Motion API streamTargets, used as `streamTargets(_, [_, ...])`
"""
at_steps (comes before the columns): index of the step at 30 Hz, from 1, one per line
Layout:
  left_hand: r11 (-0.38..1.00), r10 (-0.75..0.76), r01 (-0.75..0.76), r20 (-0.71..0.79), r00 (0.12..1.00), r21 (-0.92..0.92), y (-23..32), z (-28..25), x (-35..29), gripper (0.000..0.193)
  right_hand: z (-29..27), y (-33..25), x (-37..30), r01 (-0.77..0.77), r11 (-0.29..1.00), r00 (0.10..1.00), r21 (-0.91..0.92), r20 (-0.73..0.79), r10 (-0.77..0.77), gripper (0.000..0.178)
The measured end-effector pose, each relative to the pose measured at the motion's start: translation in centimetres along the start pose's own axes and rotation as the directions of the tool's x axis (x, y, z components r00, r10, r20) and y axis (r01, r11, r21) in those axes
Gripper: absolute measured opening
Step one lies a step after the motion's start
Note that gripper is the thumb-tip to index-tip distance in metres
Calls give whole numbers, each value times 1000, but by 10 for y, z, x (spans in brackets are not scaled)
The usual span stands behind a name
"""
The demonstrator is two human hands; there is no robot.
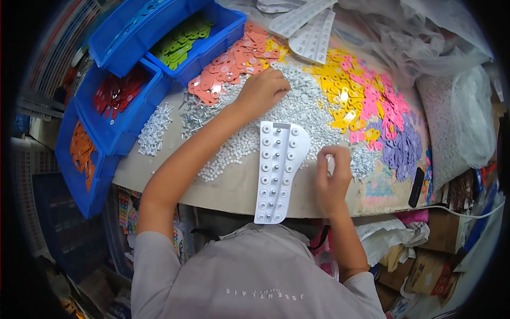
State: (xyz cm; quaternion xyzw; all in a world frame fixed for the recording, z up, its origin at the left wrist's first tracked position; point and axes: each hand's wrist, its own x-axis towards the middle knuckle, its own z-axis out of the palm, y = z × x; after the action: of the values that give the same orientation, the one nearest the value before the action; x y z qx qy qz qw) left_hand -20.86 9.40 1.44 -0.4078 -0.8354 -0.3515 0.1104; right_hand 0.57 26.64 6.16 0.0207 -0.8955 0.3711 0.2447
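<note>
A white plastic holder [282,175], curved along one side, lies at the table's front edge and reaches a little over it. Light ring-shaped parts sit along both sides of it, with a row of metal pins down the middle. My left hand [262,91] is above the heap of small white and grey round parts [303,114], fingers curled together; their tips are hidden. To the right of the holder, my right hand [333,169] is closed and slightly blurred. A whitish bit shows between its fingers, too small to name. Silvery screws [364,164] lie just beside it.
Blue bins [114,138] at the left hold green, red and orange tabs. Coral tabs [226,72], yellow tabs [340,87], pink tabs [385,98] and purple tabs [401,149] ring the heap. White pegs [155,130] lie left; more white holders [311,37] stand behind. A filled clear bag [457,122] is right.
</note>
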Motion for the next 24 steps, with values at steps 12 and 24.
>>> streamTargets(12, [978, 81, -86, 31, 996, 189, -5, 19, 2, 8, 31, 59, 91, 121, 928, 987, -352, 138, -76, 9])
streamTargets(24, [916, -223, 234, 73, 972, -326, 92, -69, -81, 8, 53, 66, 105, 173, 932, 981, -318, 135, -136, 13])
